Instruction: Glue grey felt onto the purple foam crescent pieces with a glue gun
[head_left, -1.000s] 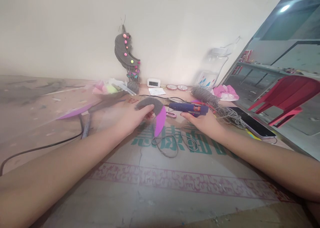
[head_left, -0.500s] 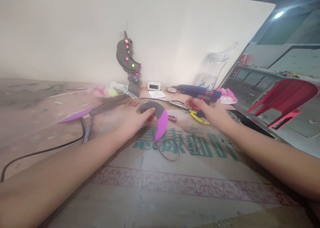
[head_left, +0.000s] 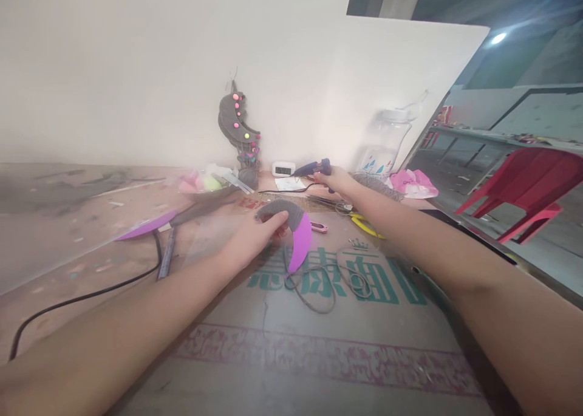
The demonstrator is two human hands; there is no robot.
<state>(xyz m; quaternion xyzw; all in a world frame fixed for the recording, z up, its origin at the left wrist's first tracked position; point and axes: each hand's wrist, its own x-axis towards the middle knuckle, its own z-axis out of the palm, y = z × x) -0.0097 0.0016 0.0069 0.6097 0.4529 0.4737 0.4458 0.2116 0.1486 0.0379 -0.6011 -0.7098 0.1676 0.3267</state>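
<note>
My left hand (head_left: 266,231) pinches a purple crescent cutout (head_left: 300,240), its upper part wrapped in grey yarn. From the crescent, a loose grey strand (head_left: 319,310) loops over the cardboard mat (head_left: 237,367). At the back of the table, my right hand (head_left: 334,180) is closed around a dark blue glue gun (head_left: 312,167), nozzle pointing left; its grip is partly hidden by my fingers. Yellow-handled pliers (head_left: 364,225) lie below my right forearm, and a pink-handled small tool (head_left: 319,226) lies beside the crescent.
A decorated grey crescent (head_left: 234,121) hangs on the wall. Along the back stand a small digital clock (head_left: 283,169) and a clear jar (head_left: 387,139). Pink plastic (head_left: 414,183) lies at right. A black cable (head_left: 82,296) runs along the left. A red chair (head_left: 532,179) stands beyond the table.
My right hand has carried the glue gun left towards the clock, and the gun's body now appears turned. My left hand still holds the crescent. The whole view has shifted slightly.
</note>
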